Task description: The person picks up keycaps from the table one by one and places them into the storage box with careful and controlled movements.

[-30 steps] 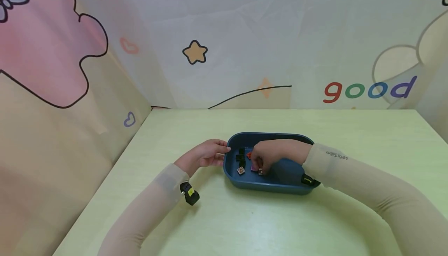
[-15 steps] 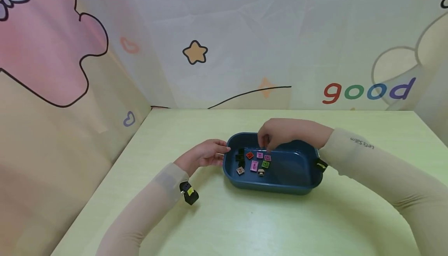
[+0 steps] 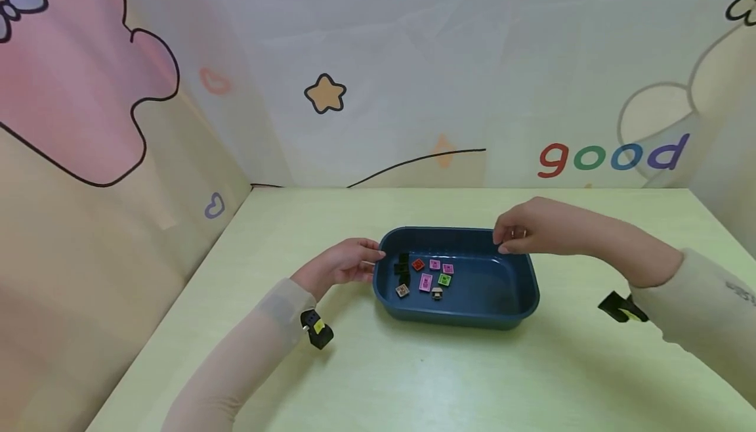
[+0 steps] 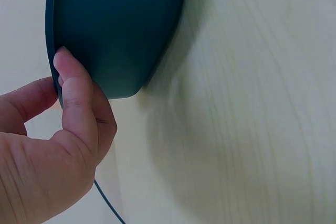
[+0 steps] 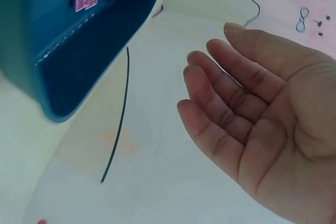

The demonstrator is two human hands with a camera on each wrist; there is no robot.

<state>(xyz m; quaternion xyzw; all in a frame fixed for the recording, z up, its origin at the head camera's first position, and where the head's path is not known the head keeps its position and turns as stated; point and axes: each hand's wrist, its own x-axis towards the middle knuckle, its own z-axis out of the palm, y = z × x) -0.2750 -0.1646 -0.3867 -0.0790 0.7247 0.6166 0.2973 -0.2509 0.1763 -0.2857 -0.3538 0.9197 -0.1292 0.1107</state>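
A dark blue oblong plastic basin stands on the table. My left hand pinches its left rim; the left wrist view shows the fingers against the outer wall. Inside, toward the left, lie small plastic pieces: a red piece, a green piece, a larger pink piece, two smaller pink ones, black pieces, and a beige piece near a pale piece. My right hand hovers by the basin's back right corner, fingers loosely bent, with nothing in it.
The pale green table reaches out around the basin. Behind it hangs a printed cloth backdrop with a star and the word "good"; another printed panel rises at the left.
My right hand has lifted from among the pieces and moved right to the basin's far corner, uncovering the pink, green and pale pieces. The left hand keeps its hold on the rim.
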